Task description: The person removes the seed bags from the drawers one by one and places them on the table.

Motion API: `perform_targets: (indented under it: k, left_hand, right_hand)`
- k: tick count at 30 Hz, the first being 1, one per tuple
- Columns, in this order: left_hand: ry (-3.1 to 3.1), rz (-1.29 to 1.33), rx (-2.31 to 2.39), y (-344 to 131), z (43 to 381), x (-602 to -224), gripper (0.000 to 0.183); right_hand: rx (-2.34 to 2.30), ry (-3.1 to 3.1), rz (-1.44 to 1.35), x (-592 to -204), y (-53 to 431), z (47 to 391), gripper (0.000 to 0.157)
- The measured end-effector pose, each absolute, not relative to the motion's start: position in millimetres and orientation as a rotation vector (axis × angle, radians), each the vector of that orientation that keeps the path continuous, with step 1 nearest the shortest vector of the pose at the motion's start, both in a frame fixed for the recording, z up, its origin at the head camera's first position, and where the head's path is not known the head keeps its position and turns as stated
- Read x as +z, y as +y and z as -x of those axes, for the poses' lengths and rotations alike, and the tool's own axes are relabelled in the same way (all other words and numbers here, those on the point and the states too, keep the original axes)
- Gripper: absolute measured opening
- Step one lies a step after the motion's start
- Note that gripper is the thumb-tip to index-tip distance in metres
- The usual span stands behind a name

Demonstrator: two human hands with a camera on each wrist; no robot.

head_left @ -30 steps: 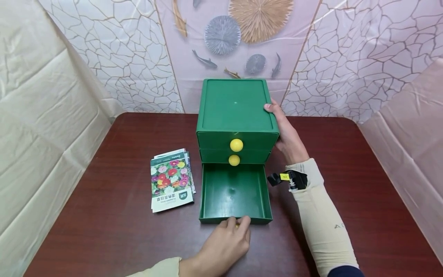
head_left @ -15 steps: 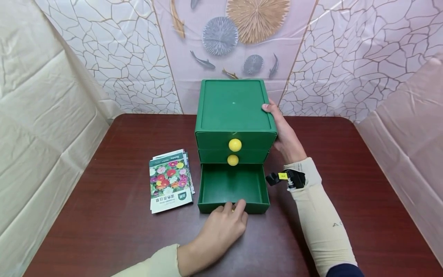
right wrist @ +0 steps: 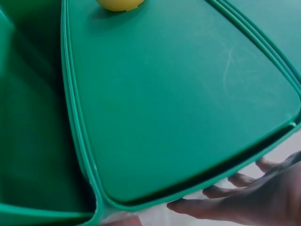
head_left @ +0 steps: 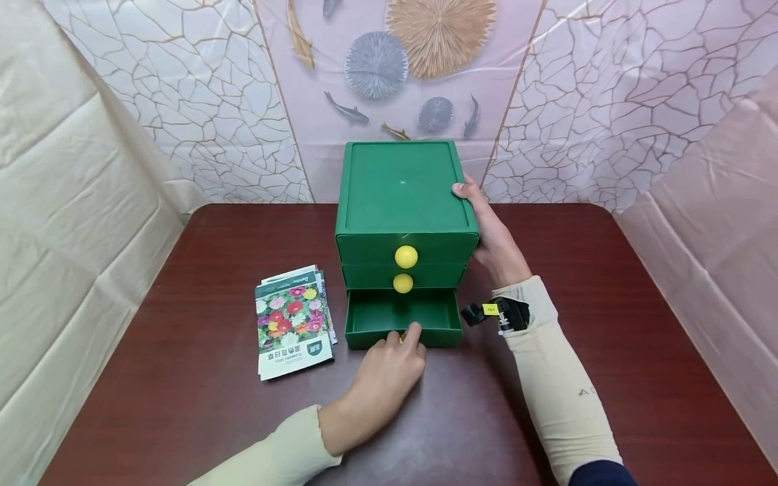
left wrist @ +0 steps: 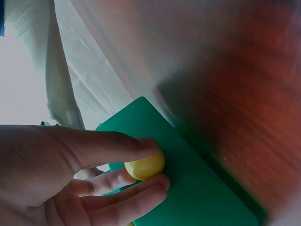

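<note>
A green cabinet with three stacked drawers stands on the table. The upper two drawers are closed and bear round yellow knobs. The bottom drawer is partly pulled out, its visible inside bare. My left hand pinches that drawer's yellow knob between thumb and fingers. Against the cabinet's right side lies my right hand, its thumb over the top edge. In the right wrist view, fingers stretch fairly straight along the cabinet's side, partly hidden behind its edge.
A small stack of flower seed packets lies on the dark red-brown table, left of the cabinet. Patterned cloth hangs behind, with pale cloth on both sides. A black wrist camera sits on the right wrist.
The left hand has pushed the bottom drawer inward, so less of it sticks out. My right hand stays at the cabinet's side. The whole head view has shifted slightly.
</note>
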State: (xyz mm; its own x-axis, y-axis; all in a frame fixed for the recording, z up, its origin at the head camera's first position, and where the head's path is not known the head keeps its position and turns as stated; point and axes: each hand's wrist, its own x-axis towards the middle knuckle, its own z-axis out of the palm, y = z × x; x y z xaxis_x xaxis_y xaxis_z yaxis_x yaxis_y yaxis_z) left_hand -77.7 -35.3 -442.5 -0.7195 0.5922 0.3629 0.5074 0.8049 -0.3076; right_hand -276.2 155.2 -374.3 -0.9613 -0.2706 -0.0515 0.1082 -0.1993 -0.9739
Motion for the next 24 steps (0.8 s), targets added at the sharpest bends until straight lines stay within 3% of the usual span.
perform_targets:
  k: [7,14,24]
  left_hand:
    - [-2.6,0.776,0.295,-36,91,-444,0.007]
    - [-2.609,0.702,0.305,-35,99,-451,0.023]
    - [-2.615,0.628,0.244,-36,112,-454,0.031]
  right_hand:
    - [-2.241,1.828,0.161,-373,153,277,0.074]
    - [-2.233,1.827,0.174,-374,155,273,0.075]
    - [-2.252,1.838,0.196,-374,154,273,0.074]
